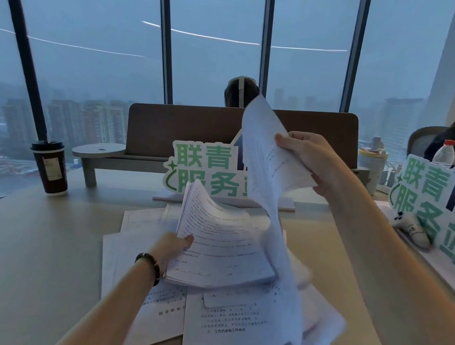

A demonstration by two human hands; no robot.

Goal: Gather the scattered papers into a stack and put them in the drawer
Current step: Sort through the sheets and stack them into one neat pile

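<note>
My left hand (pixel 172 245) grips the left edge of a thick stack of printed papers (pixel 221 248), lifted and tilted above the desk. High above it, my right hand (pixel 308 157) pinches a few loose sheets (pixel 268 166) that hang and curl down over the stack's right side, blurred at their lower end. More printed sheets (pixel 226 328) lie scattered flat on the desk under and around the stack. No drawer shows in this view.
A dark paper coffee cup (pixel 49 168) stands at the desk's left. A green-lettered cardboard sign (pixel 206 169) and a brown divider (pixel 197 129) rise behind the papers. Another sign (pixel 445 210), a game controller (pixel 411 228) and a water bottle (pixel 443 154) sit right. Two people sit beyond.
</note>
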